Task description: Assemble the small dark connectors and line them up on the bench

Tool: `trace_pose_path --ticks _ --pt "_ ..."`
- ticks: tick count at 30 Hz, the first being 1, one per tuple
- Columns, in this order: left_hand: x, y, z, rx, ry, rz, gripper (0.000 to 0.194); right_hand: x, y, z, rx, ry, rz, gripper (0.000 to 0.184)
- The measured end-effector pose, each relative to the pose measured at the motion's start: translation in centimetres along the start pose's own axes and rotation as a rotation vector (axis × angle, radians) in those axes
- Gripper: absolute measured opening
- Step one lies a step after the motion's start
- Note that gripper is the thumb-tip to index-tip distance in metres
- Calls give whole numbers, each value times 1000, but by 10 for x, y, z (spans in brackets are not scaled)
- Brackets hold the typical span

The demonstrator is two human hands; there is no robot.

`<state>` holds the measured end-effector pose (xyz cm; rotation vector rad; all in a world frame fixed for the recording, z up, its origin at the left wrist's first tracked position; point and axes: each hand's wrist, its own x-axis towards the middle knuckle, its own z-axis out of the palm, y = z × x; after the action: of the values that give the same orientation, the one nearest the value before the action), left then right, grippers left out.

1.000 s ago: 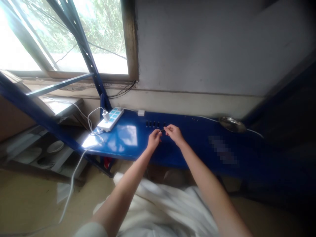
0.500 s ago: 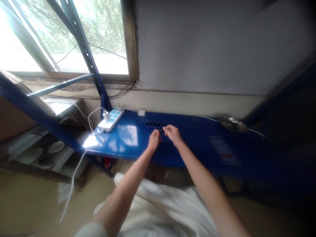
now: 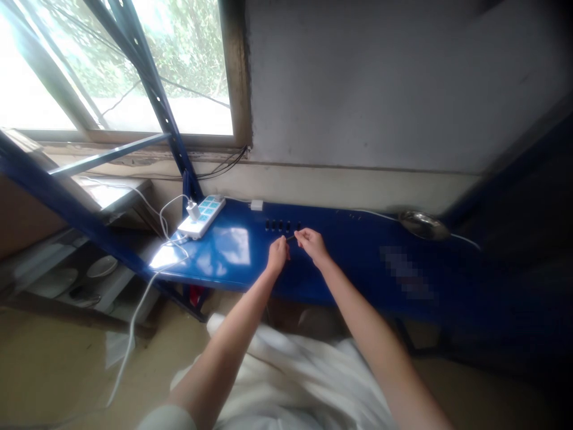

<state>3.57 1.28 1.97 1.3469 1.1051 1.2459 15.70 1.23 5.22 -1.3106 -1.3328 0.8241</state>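
One thin dark sliver (image 3: 292,237), unidentifiable, pinched between left hand (image 3: 278,254) and right hand (image 3: 312,245)

No text, labels or numbers are legible.

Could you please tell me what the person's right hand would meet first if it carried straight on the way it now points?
Beyond the thin dark piece at its fingertips, the right hand would probably meet the row of small black pieces on the blue shelf, though depth is hard to judge.
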Motion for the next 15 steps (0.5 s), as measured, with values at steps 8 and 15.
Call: trace_pose_path --ticks 8,15 --pt "1 -2 -1 3 16 4 44 -2 1 -4 21 -16 23 39" --pt "2 -4 0 -56 44 6 39 -2 -1 -23 -81 192 -78 40"
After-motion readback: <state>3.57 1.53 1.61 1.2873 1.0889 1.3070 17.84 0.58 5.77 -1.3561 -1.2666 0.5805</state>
